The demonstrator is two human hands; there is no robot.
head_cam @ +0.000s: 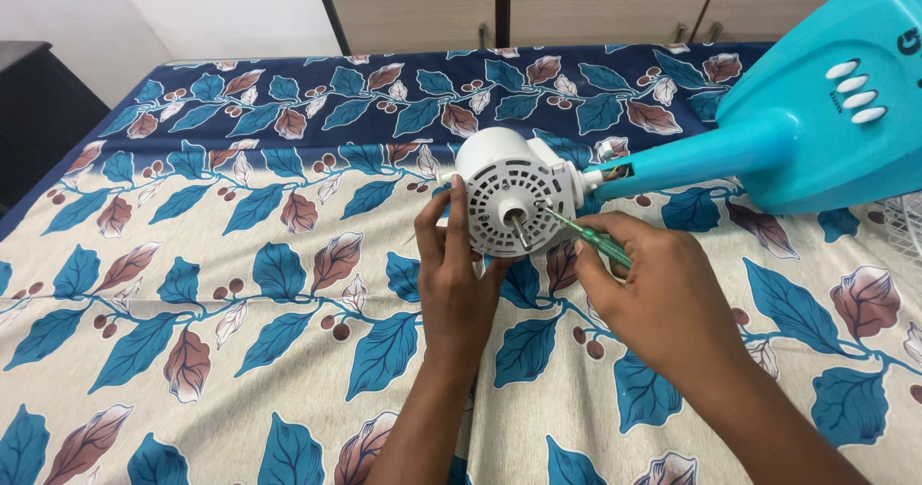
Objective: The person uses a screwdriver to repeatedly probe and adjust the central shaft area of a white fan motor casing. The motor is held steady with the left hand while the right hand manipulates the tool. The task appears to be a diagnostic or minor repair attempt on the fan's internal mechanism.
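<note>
Left hand (453, 272) grips white motor housing (514, 200); right hand (653, 288) clamps green screwdriver (588, 236) (tip at the housing)

I see my left hand (453, 272) steadying the white fan motor housing (514, 192) by its left rim while my right hand (653, 288) holds a green-handled screwdriver (588, 235) with its tip at the housing's face, the turquoise fan stand (788, 139) lying across the leaf-patterned bedsheet (240, 283).
</note>
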